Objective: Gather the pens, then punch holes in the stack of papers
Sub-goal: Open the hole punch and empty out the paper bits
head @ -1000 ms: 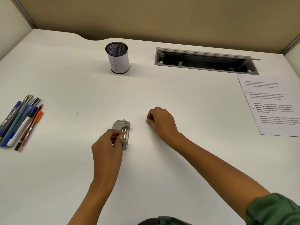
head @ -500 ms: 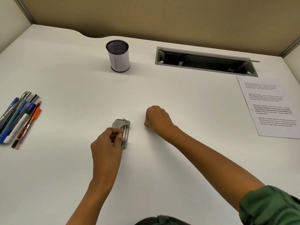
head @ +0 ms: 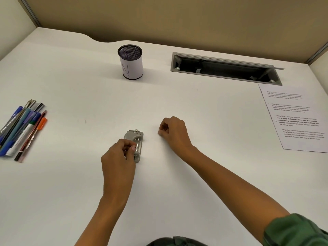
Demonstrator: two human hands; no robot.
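A small grey metal hole punch (head: 136, 142) lies on the white desk near the middle. My left hand (head: 119, 157) rests at its near left side with the fingertips pinched on it. My right hand (head: 173, 132) lies on the desk to the right of the punch, fingers curled into a loose fist with nothing in them. Several pens and markers (head: 21, 128) lie in a bundle at the left edge. A mesh pen cup (head: 130, 62) wrapped in white paper stands at the back. The printed papers (head: 298, 118) lie at the far right.
A grey cable tray opening (head: 225, 68) is sunk into the desk at the back right. Beige partition walls close off the back and both sides. The desk surface (head: 79, 96) is white, with a curved notch in its back edge.
Both hands have stayed where they were. The camera has tilted slightly, so everything sits a little differently in the frame.
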